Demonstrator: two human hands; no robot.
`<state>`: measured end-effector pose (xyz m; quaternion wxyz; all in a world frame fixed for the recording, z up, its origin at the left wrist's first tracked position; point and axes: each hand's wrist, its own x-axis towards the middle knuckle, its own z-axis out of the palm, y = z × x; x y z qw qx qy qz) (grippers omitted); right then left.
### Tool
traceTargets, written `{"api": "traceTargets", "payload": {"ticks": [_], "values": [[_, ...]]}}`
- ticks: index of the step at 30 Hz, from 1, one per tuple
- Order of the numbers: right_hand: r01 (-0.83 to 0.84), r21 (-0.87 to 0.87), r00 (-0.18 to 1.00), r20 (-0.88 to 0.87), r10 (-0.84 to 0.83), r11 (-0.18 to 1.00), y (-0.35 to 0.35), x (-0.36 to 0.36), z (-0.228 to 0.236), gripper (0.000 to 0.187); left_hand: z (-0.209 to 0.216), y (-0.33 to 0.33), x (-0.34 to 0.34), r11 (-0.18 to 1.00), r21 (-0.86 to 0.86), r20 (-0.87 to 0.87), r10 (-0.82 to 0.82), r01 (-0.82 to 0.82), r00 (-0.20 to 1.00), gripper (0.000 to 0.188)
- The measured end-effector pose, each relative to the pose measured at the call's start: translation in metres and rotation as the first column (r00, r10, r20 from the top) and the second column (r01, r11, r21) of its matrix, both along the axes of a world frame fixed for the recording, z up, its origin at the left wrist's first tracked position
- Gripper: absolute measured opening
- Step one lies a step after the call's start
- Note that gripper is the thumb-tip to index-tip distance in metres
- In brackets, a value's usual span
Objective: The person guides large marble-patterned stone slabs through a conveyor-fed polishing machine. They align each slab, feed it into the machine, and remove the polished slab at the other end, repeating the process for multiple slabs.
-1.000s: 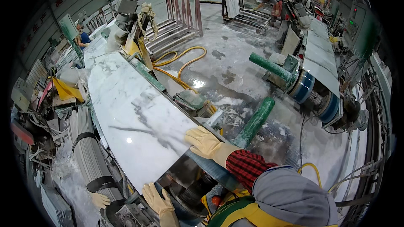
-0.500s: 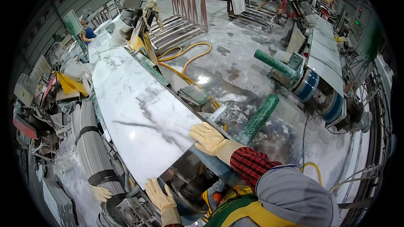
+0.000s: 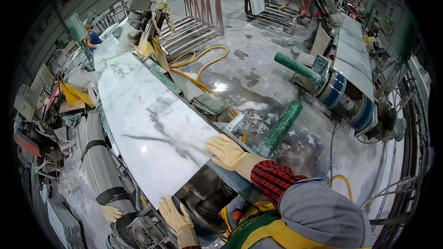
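Note:
A long white stone slab [image 3: 152, 115] with grey veins lies on a conveyor, stretching from my hands to the far left. My right hand [image 3: 227, 153], in a cream glove, rests flat over the slab's near right corner with its fingers extended. At the near left corner is my left hand [image 3: 176, 216], in a matching glove, its fingers spread by the slab's end and the conveyor's side. Between my hands, below the slab's end, a dark ribbed roller part [image 3: 217, 203] shows. Neither hand is closed round anything; the undersides of both are hidden.
A green roller [image 3: 281, 127] juts out right of my right hand. Left of the slab lies a strapped grey bundle [image 3: 97, 157], with a loose glove [image 3: 110, 212] near its lower end. A yellow hose [image 3: 203, 67] curls on the wet floor. A person [image 3: 297, 0] bends over a rack beyond.
The view has shifted slightly. Both hands keep their places at the slab's near end, and the slab shows no clear movement.

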<state>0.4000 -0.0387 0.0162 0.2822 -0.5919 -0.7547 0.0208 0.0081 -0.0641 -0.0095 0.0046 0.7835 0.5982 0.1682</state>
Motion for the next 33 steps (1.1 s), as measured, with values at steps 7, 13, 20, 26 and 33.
{"api": "traceTargets", "payload": {"ticks": [7,13,20,26,33], "values": [[0.011,0.005,1.000,0.006,-0.011,1.000,-0.003,-0.002,-0.005,0.057,-0.007,-0.004,-0.005,1.000,0.022,-0.009,-0.005,0.006,1.000,0.060],[0.015,-0.024,1.000,0.027,-0.014,1.000,-0.007,-0.002,-0.007,0.058,-0.013,-0.007,-0.008,0.999,0.049,-0.016,-0.014,0.015,1.000,0.061],[0.011,-0.015,1.000,0.023,-0.011,1.000,-0.013,-0.001,-0.007,0.058,-0.005,-0.012,-0.004,1.000,-0.003,-0.037,0.016,-0.016,0.999,0.060],[0.007,0.036,0.999,0.032,-0.008,0.999,-0.019,0.000,0.001,0.057,0.009,-0.018,0.004,0.999,-0.045,-0.050,0.028,-0.030,0.998,0.057],[-0.012,0.029,1.000,0.024,0.012,1.000,-0.020,-0.003,0.000,0.056,-0.009,-0.021,-0.007,1.000,0.014,-0.046,0.016,-0.015,0.999,0.063]]}}
